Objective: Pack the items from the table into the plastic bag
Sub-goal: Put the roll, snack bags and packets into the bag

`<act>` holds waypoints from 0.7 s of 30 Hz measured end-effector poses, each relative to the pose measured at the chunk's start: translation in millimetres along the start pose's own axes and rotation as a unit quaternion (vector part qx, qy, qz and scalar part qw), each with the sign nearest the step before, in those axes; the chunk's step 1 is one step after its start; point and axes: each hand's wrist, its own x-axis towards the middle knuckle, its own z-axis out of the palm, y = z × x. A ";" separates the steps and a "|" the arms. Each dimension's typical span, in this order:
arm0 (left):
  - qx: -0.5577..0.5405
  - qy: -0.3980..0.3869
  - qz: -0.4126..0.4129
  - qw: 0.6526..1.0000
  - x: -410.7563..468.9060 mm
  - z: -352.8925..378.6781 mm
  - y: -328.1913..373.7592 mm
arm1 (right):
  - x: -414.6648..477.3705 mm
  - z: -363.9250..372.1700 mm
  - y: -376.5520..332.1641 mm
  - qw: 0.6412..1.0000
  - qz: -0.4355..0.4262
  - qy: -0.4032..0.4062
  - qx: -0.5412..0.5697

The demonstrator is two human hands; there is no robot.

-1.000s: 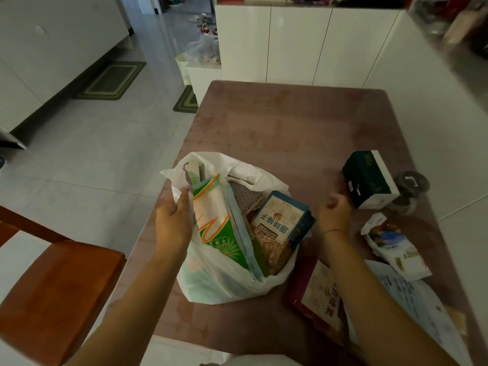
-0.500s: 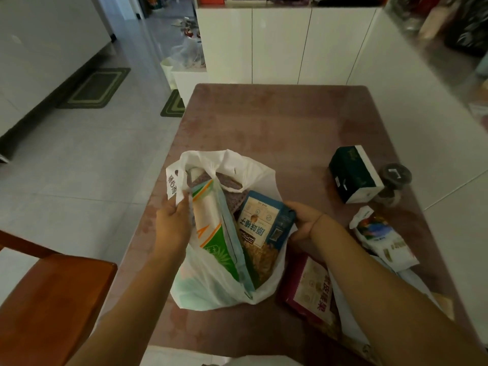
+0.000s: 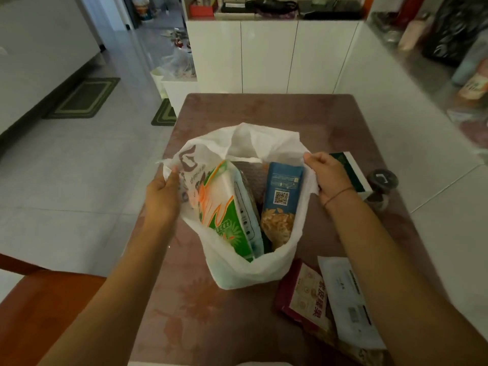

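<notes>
The part-filled white plastic bag (image 3: 248, 273) is gripped open by the left hand (image 3: 161, 199) and right hand (image 3: 327, 175); a flat maroon packet (image 3: 301, 294) and others are left unpacked.

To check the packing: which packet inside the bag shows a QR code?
The blue packet, by the right hand; the green-and-orange packet, by the left hand, shows no code.

Dim, soft indoor light; wide-angle bending and blur toward the edges.
</notes>
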 end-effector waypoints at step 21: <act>0.093 0.020 -0.031 0.995 19.5 -13.6 -25.6 | 3.9 20.7 29.1 0.997 0.067 -0.024 -0.008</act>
